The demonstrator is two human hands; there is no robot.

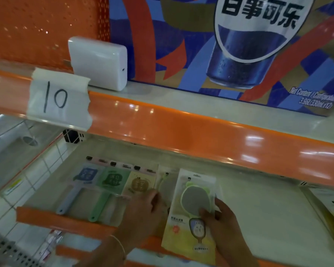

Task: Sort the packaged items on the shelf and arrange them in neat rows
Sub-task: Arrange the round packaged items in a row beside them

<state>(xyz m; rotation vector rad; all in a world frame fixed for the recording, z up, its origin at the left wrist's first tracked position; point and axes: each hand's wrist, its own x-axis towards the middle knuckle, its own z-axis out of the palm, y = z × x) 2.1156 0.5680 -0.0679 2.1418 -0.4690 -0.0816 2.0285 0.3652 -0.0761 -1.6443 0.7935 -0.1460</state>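
Note:
On the lower shelf (258, 205) lie three packaged hand mirrors in a row: a blue one (79, 182), a green one (108, 187) and a yellow one (139, 183). My left hand (143, 212) rests over the lower part of the yellow pack, fingers bent; what it touches is hidden. My right hand (220, 214) grips a packaged green-rimmed mirror (193, 205) by its right edge, thumb on the front, holding it just right of the row. Another pack (165, 178) peeks out behind it.
An orange shelf lip (181, 130) runs across above, with a paper tag marked 10 (58, 97). A white box (98, 62) and a large cola carton (229, 45) stand on the upper shelf. More yellow packs (332, 207) lie at the right edge.

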